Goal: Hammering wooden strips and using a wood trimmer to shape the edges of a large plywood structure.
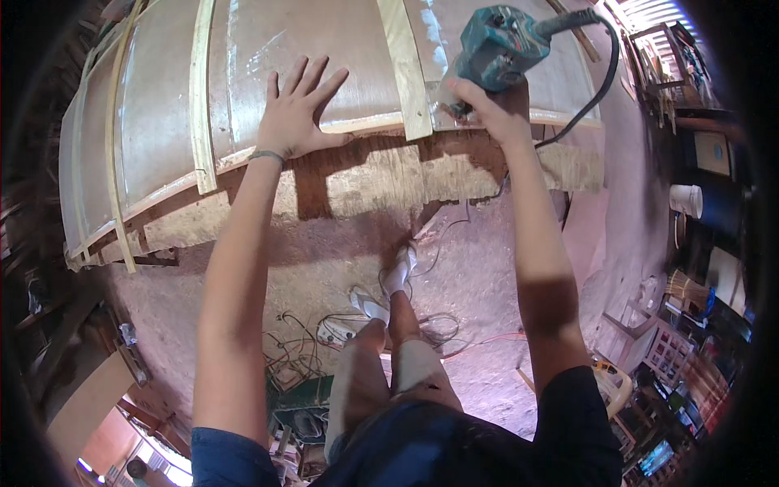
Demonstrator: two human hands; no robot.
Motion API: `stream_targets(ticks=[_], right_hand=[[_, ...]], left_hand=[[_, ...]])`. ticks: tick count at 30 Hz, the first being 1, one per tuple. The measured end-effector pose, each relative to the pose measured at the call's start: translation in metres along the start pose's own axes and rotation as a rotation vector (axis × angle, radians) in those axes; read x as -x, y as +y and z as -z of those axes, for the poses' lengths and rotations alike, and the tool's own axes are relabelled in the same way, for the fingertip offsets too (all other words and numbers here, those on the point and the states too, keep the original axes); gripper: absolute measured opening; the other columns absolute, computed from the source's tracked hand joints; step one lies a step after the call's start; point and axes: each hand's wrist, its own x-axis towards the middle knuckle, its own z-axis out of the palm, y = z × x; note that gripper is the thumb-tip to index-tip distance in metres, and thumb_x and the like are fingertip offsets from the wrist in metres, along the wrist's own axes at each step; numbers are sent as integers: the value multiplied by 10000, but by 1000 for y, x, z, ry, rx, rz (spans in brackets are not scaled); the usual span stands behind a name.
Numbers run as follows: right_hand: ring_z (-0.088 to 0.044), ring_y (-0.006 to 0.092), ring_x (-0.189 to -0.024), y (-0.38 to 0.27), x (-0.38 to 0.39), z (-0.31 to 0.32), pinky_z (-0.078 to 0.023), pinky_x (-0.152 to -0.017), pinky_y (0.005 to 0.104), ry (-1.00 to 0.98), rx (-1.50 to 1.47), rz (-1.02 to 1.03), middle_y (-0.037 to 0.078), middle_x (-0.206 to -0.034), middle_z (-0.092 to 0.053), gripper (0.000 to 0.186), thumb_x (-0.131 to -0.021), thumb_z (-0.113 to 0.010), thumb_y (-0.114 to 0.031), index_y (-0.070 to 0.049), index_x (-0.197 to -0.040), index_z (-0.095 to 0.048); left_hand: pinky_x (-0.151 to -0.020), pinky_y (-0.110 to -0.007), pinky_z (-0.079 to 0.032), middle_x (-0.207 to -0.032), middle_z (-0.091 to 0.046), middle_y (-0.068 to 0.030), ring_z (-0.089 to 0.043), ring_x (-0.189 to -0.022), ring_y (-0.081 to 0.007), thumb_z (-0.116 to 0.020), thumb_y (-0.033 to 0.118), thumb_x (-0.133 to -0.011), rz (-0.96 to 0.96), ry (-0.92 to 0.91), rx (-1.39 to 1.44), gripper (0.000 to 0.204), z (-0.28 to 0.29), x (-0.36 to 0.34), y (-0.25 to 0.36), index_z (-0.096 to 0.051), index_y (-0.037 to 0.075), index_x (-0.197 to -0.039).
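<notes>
My left hand lies open with fingers spread on a large curved wooden panel with pale wooden strips across it and white streaks along seams. My right hand grips a teal power tool, a router or trimmer by its look, at the panel's near edge, beside a wooden strip. A black cord arches from the tool's top and down behind my wrist. Below the panel's edge runs a rough strip of wood.
My feet in sandals stand on a dusty concrete floor. Tangled cables and a power strip lie near them. A white bucket, a broom and clutter line the right side; a plastic chair is behind my right arm.
</notes>
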Motion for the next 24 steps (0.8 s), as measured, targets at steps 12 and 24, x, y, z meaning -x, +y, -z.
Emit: stream_targets(ticks=[12,24], right_hand=[[-636,119,-687,1,-2,4,-517,-618,277,-76,-36,-54,25,-766,-665,138,-818,-751,-110,-47,-889,-651],[-635,136,-713,23,2,8,-533,-616,275,14,150,-71,19,-838,-652,222,-854,-721,-223,-53,-982,-656]], left_hand=[[-1159,-620,-136,-1595,-261,0,-227,-1469,-282,-629,812,-621,-46,124,-41,999,-18,1,-5,-331,417,-1489],[-1162,-620,-96,-1553,-295,-190,-208,-1454,-394,-660,751,-633,-45,13,73,1063,7,4,0,-376,195,-1493]])
